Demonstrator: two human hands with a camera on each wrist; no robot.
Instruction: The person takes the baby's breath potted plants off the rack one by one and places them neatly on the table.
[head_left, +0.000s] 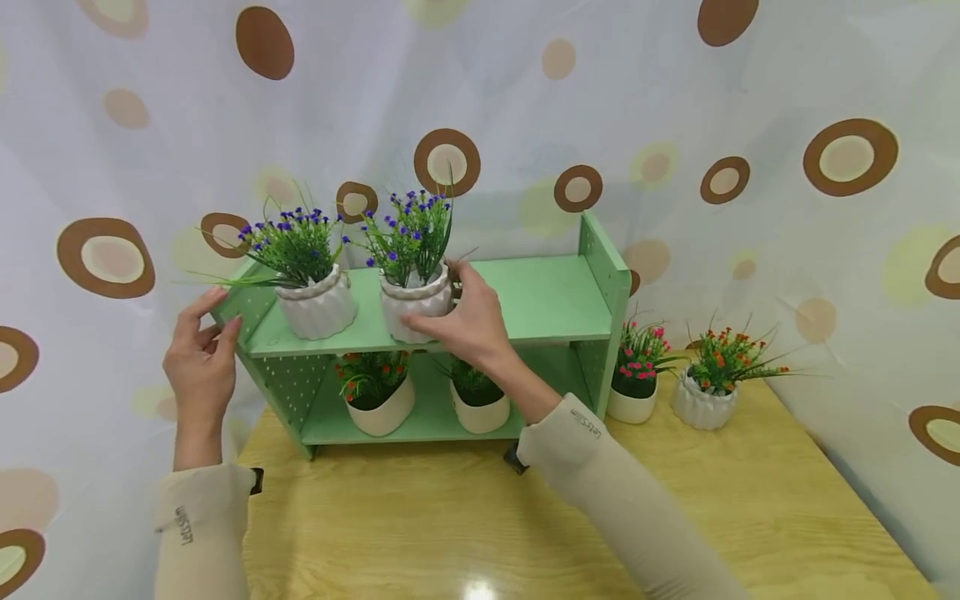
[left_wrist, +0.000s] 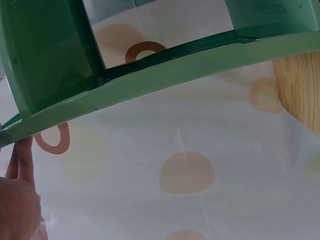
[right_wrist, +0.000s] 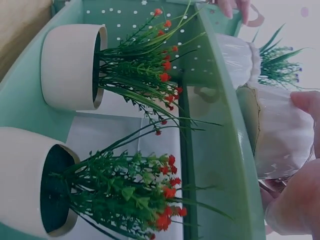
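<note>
My right hand (head_left: 472, 317) holds a white fluted flowerpot (head_left: 405, 304) with purple flowers, thumb in front and fingers on its right side. In the right wrist view, part of this pot's underside (right_wrist: 248, 117) shows by the edge of the top board; whether it touches is unclear. A matching purple-flowered pot (head_left: 317, 308) stands to its left on the top board of the green shelf (head_left: 540, 292). At the shelf's left side panel, my left hand (head_left: 201, 367) grips the edge between thumb and fingers. In the left wrist view its fingers (left_wrist: 25, 160) meet the panel.
Two cream pots with red flowers (right_wrist: 72, 67) stand on the lower board. Right of the shelf, a pink-flowered pot (head_left: 633, 404) and an orange-flowered white pot (head_left: 705, 404) sit on the wooden table (head_left: 390, 525). A patterned curtain (head_left: 495, 92) hangs behind.
</note>
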